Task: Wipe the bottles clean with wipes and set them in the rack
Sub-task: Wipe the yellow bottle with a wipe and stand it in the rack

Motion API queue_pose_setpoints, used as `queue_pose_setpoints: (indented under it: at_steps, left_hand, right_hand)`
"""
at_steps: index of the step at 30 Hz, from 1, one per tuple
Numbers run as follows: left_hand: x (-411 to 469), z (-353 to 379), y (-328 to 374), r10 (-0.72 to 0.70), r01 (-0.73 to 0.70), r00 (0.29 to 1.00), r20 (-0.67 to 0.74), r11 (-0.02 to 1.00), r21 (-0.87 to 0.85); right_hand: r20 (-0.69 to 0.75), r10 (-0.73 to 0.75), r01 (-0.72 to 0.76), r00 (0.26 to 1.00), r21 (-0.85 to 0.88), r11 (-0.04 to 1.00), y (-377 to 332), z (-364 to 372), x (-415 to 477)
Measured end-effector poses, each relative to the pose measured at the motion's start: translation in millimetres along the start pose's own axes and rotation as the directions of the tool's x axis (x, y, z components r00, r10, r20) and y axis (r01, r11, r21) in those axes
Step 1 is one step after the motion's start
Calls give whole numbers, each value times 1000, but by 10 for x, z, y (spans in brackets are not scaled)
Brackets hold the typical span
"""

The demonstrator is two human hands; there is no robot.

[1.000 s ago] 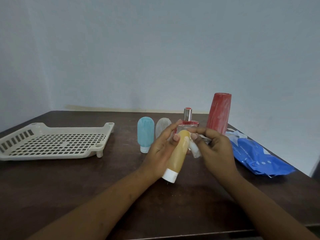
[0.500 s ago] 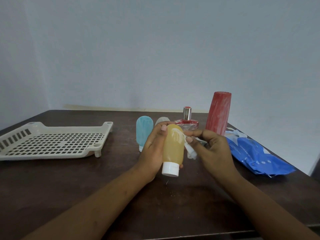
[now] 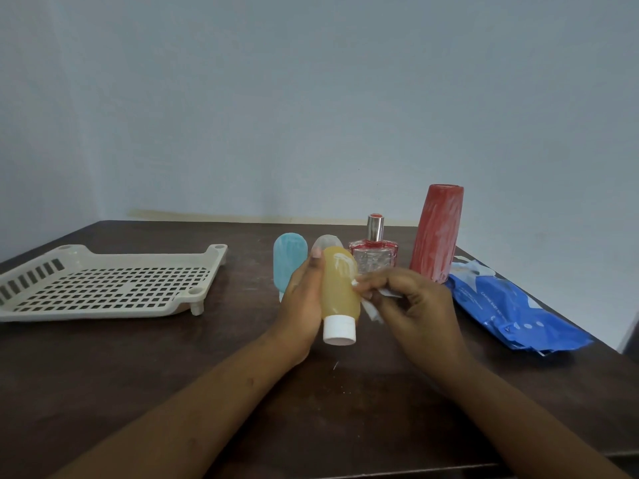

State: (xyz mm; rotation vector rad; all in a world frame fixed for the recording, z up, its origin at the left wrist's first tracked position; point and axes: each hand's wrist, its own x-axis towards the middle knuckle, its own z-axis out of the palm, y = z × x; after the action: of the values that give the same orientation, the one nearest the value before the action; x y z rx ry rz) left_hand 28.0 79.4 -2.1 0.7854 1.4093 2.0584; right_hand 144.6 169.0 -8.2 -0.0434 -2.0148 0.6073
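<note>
My left hand grips a yellow squeeze bottle above the table, its white cap pointing down toward me. My right hand pinches a crumpled white wipe against the bottle's right side. Behind them stand a blue bottle, a clear bottle mostly hidden by my fingers, a glass perfume bottle with a silver cap and a tall red bottle. The cream slotted rack lies on the left with nothing in it.
A blue pack of wipes lies at the right edge of the dark wooden table. A plain wall rises behind the table. Small white specks dot the tabletop below the bottle.
The yellow bottle has swung from a slant to nearly upright, cap down. My right hand and the wipe have slid lower along its right side.
</note>
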Motion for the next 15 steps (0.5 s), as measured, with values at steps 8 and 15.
queue_pose_setpoints:
  at_steps: [8, 15]
  left_hand:
    - [-59, -1, 3, -122, 135, 975, 187, 989, -60]
    - [-14, -16, 31, -62, 77, 988, 144, 992, -99]
  right_hand:
    - [-117, 184, -186, 976, -10, 983, 4, -27, 40]
    - [-56, 51, -56, 997, -78, 995, -13, -4, 14]
